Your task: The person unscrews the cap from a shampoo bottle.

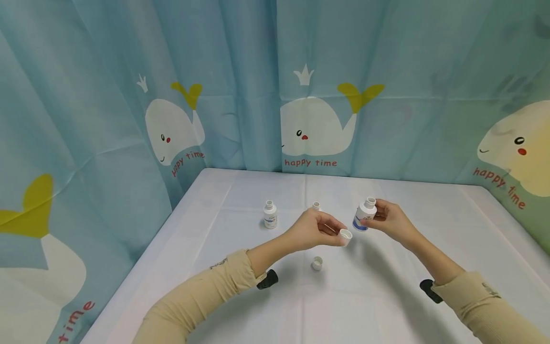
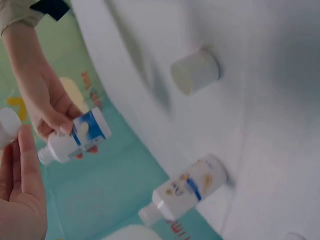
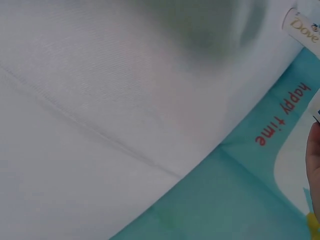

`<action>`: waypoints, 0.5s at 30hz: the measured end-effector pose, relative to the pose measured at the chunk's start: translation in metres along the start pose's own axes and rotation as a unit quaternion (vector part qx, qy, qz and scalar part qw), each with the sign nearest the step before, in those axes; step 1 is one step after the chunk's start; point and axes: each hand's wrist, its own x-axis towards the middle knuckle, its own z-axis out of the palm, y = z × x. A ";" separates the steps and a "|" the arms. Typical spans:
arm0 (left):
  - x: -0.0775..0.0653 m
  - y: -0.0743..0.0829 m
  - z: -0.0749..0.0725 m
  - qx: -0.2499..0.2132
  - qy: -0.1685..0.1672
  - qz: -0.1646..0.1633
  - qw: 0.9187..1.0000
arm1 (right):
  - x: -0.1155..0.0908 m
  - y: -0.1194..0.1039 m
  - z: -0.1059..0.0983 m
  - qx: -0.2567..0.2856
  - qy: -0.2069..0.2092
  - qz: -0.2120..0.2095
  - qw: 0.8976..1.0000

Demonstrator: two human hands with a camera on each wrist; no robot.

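My left hand [image 1: 315, 231] pinches a white cap [image 1: 345, 237] between thumb and fingers, its hollow side facing up. To its right, my right hand [image 1: 393, 220] grips a small white bottle [image 1: 366, 210] with a blue lower band, held off the table and slightly tilted, its mouth uncapped. The cap and that bottle are apart. In the left wrist view the right hand [image 2: 50, 102] holds the bottle [image 2: 82, 134] near the left edge. Only a sliver of the right hand [image 3: 313, 170] shows in the right wrist view.
A second uncapped white bottle [image 1: 270, 216] stands at the left. Another bottle [image 1: 316, 206] is mostly hidden behind the left hand. A loose white cap [image 1: 317, 263] sits on the white-covered table [image 1: 365, 306]. Blue whale-print curtains [image 1: 249, 86] enclose the table's back and sides.
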 end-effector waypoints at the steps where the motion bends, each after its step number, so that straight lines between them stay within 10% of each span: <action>1: 0.001 -0.002 0.003 -0.002 -0.003 -0.004 1.000 | 0.000 0.002 0.000 0.001 -0.001 -0.001 1.000; 15: 0.012 -0.026 0.041 0.083 -0.020 0.033 0.996 | 0.003 0.017 0.000 -0.010 -0.013 0.002 1.000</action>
